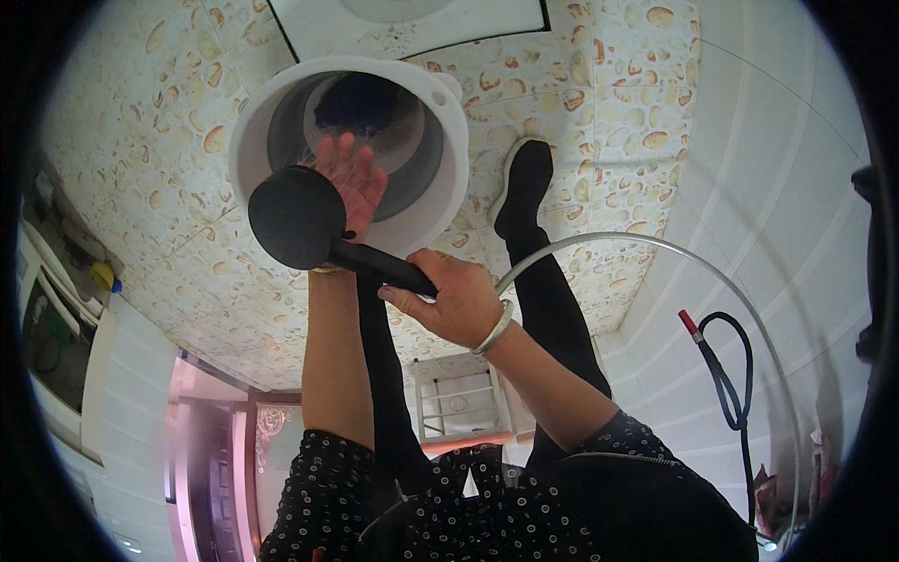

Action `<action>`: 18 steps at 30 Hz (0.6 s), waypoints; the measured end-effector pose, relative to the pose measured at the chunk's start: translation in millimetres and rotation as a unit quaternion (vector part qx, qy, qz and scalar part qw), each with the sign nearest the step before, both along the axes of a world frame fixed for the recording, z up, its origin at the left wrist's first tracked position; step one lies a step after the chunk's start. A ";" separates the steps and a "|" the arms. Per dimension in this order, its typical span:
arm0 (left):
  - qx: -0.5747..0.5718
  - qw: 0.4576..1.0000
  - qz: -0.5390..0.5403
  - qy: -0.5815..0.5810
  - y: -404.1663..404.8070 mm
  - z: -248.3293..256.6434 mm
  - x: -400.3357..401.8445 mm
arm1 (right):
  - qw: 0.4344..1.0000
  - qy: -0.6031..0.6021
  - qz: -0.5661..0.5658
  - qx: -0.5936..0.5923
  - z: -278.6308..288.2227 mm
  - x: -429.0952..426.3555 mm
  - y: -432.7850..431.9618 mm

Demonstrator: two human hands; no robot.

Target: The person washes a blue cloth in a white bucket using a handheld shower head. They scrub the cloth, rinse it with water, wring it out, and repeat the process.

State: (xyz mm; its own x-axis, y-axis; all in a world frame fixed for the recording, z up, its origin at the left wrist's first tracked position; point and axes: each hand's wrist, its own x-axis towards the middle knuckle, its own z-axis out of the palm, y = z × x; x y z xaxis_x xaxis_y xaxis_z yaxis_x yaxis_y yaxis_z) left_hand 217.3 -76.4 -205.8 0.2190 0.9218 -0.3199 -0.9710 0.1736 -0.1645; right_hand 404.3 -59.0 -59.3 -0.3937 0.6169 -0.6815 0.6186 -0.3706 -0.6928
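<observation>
My right hand [460, 295] is closed around the handle of a black handheld shower head [295, 218]. Fine jets of water leave its face and fall on my left hand [357, 190], which is held out palm up with the fingers apart. Part of that palm and the wrist are hidden behind the shower head. Both are above the mouth of a white plastic bucket [455, 168]. Deep inside it lies dark blue, cloth-like material [358, 102], at least partly in water. A flexible metal hose [611, 237] runs from the handle's end and curves to the right.
Beyond the bucket is a white squat-toilet surround [484, 24]. My shoe [530, 179] stands on the patterned tile floor [161, 154]. A black hose with a red tip [688, 322] hangs by the right wall. Behind my legs is a white rack [460, 400].
</observation>
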 end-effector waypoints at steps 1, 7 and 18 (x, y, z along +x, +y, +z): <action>0.005 1.000 0.007 -0.017 -0.9 5.1 2.9 | 1.000 -0.002 0.007 -0.002 0.4 0.5 0.3; -0.119 0.987 0.093 0.046 -8.2 54.3 8.9 | 1.000 0.008 0.029 -0.006 5.1 3.5 3.6; -0.254 0.955 0.133 0.071 -18.9 100.8 12.0 | 0.996 0.037 0.079 -0.030 10.6 11.2 8.1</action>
State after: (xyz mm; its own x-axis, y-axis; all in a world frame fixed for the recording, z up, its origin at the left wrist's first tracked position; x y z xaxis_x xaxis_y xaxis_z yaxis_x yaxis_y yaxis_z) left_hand 229.3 -95.4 -105.0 -0.0808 0.6567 -0.7498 -0.9883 -0.1503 -0.0252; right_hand 415.6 -51.0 -48.7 -0.5335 0.5020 -0.6807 0.6200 -0.3152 -0.7184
